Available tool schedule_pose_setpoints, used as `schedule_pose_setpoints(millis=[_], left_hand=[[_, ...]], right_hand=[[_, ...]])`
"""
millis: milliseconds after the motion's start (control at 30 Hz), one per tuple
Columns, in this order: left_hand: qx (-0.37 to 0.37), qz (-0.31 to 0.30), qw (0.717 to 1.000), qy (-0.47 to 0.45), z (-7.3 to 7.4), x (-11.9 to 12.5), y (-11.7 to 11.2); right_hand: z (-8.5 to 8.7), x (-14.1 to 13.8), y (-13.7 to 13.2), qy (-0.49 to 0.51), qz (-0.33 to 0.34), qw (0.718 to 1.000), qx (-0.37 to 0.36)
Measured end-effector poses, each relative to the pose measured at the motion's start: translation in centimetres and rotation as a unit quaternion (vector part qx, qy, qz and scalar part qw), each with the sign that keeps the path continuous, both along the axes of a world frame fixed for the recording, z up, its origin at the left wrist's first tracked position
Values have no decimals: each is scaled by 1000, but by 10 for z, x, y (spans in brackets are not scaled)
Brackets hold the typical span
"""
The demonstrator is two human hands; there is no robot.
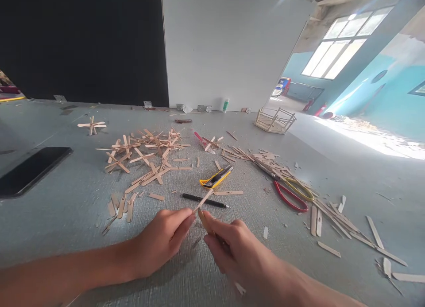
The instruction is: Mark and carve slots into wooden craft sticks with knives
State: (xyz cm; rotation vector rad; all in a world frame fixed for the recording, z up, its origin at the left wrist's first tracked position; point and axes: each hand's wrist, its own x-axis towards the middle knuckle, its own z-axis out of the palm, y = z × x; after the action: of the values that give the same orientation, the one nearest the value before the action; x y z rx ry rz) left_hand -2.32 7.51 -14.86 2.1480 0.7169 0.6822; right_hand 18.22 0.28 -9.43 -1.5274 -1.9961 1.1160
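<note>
My left hand [166,236] is closed, its thumb and fingers pinching a wooden craft stick [205,199] that slants up and to the right. Close beside it, my right hand [235,245] is wrapped round a narrow tan tool [205,222] with a dark tip near the stick. Most of that tool is hidden in the fingers, so its exact kind does not show. Just beyond the stick lie a black pen [204,200] and a yellow utility knife [217,177]. A loose craft stick [229,192] with a slot rests right of the pen.
Crossed craft sticks [159,143] form a pile at centre left. Scissors [290,194] with red and yellow handles lie right among stick scraps [332,218]. A black phone [33,169] sits far left. A small stick frame [275,120] and green-white bottle [226,105] stand at the back.
</note>
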Motion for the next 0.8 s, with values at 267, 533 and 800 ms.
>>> schedule_pose_setpoints(millis=[267,533,800], left_hand=[[12,-43,999,8,0,-3,0],[-56,7,998,-6,-2,-2,0],[-116,61,991,-15,9,1,2]], right_hand=[[29,36,22,65,98,978,-170],[3,7,6,48,26,998,-26],[-24,6,-1,149,-8,988,50]])
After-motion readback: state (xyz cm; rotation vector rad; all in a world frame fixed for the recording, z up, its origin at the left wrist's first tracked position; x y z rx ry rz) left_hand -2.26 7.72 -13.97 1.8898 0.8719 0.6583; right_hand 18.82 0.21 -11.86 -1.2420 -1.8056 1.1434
